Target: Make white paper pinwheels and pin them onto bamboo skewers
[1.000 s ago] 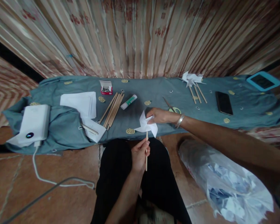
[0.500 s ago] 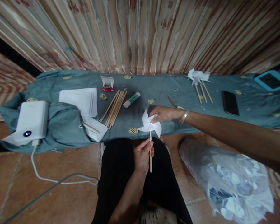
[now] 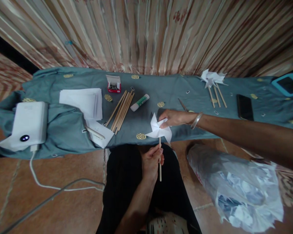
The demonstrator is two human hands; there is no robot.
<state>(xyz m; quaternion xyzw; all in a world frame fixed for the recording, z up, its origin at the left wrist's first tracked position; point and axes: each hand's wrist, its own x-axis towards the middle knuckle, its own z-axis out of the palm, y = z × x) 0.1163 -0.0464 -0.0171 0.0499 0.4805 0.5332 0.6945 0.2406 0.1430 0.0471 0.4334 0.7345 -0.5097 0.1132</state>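
A white paper pinwheel (image 3: 156, 131) stands in front of me at the bench's near edge, on a thin wooden stick (image 3: 160, 174). The stick is pinched between the closed fingers of my left hand (image 3: 151, 161), which is over my lap. From the right, my right hand (image 3: 177, 117) has its fingers closed on a blade of the pinwheel near its centre; the fingertips are partly hidden. Left of the pinwheel lie a glue stick (image 3: 140, 102) and a bundle of wooden sticks (image 3: 122, 112). Scissors (image 3: 183, 104) rest just beyond my right hand.
A red box of small pins (image 3: 114, 87), white paper sheets (image 3: 80, 100) and a white power bank (image 3: 30, 123) with a cable occupy the left. Finished pinwheels (image 3: 213, 79), a phone (image 3: 244, 107) and a blue-framed device (image 3: 289, 85) lie right. A plastic bag of paper scraps (image 3: 244, 188) stands on the floor.
The view has shifted slightly, so most things on the bench sit a little differently in the picture. Both hands keep their hold on the pinwheel and its stick.
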